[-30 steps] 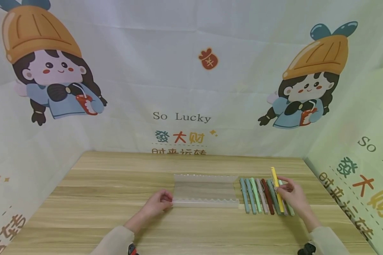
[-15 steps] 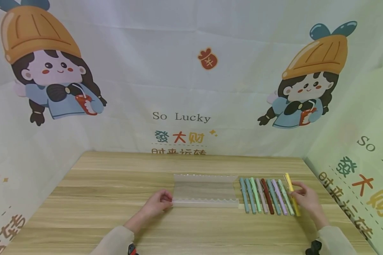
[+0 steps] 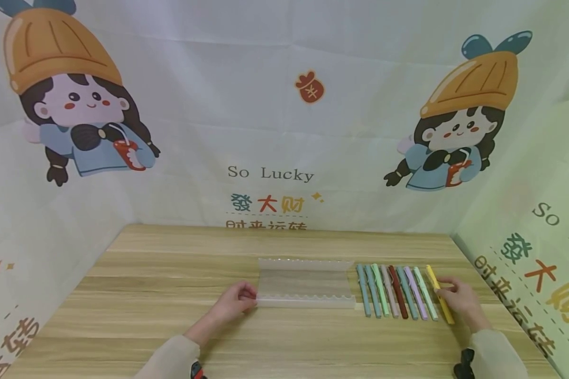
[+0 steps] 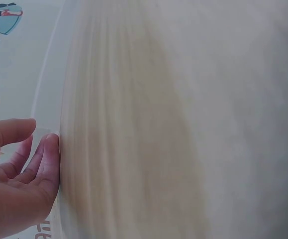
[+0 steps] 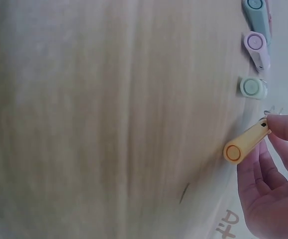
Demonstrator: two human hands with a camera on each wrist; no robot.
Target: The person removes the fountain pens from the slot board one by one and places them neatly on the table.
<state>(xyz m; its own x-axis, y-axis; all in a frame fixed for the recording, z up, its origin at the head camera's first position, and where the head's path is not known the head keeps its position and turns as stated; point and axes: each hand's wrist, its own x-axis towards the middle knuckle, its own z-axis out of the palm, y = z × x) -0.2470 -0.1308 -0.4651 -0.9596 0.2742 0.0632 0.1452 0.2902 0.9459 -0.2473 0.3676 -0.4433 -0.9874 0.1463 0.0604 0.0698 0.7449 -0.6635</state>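
In the head view, my right hand [image 3: 461, 301] pinches a yellow pen [image 3: 441, 296] between thumb and fingers, at the right end of a row of pens. The right wrist view shows the yellow pen [image 5: 244, 143] end-on, slanted and close over the table, beside a pale green pen [image 5: 252, 87]. At the left end of a clear plastic pen case [image 3: 308, 302], my left hand [image 3: 234, 304] holds the near corner with curled fingers. The case lies opened out, with scalloped notches along its edges. In the left wrist view, little of it shows beyond the fingers [image 4: 47, 164].
Several pens lie side by side between the case and the yellow pen, among them a dark red pen [image 3: 397, 292] and a purple pen [image 3: 415, 292]. The wooden table [image 3: 170, 263] meets a printed cloth backdrop [image 3: 194, 131] at its back and sides.
My right hand has carried the yellow pen rightward from above the row and lowered it beyond the pale green pen. The left hand and the case have stayed put.
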